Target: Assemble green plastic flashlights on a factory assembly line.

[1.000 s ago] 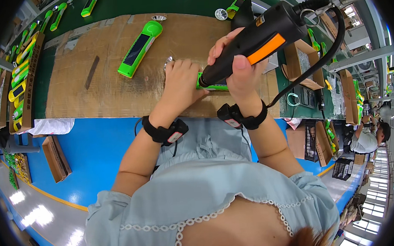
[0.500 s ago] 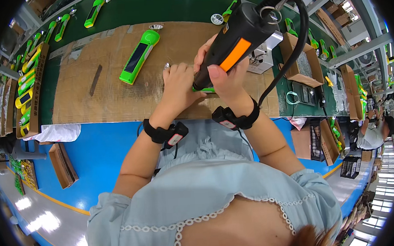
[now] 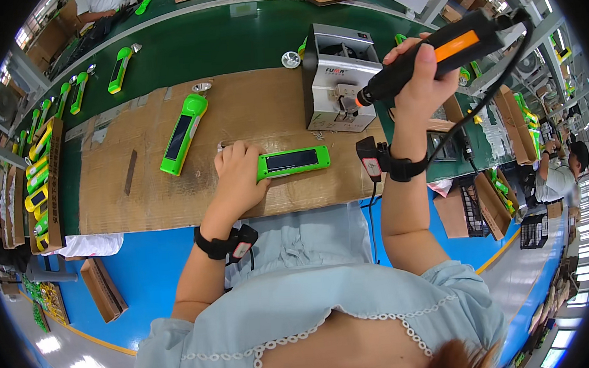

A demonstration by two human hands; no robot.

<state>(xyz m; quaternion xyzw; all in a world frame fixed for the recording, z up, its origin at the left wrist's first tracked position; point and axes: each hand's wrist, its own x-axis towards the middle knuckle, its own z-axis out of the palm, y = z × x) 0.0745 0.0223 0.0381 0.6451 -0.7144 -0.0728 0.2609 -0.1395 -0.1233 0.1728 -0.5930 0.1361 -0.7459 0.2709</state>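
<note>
My right hand (image 3: 425,85) is wrapped round a black electric screwdriver (image 3: 396,76) with an orange stripe. The screwdriver is tilted, and its tip meets the front outlet of a grey metal screw feeder (image 3: 329,81). My left hand (image 3: 238,177) is closed over the left end of a green flashlight (image 3: 294,160) with a dark panel; the flashlight lies crosswise on the cardboard sheet (image 3: 112,171), its gripped end hidden under my fingers. Left of that hand lies a second green flashlight (image 3: 183,135), with a shiny reflector (image 3: 201,87) beside its head.
A carton of green and yellow flashlights (image 3: 53,178) stands at the left edge. More flashlights (image 3: 120,70) with reflectors lie on the green bench (image 3: 212,47). The screwdriver's cable (image 3: 482,115) curves down on the right. A person (image 3: 556,168) sits far right.
My right hand has lifted the screwdriver off the flashlight and carried it right to the screw feeder. My left hand remains on the flashlight. The view has shifted, showing more of the far bench.
</note>
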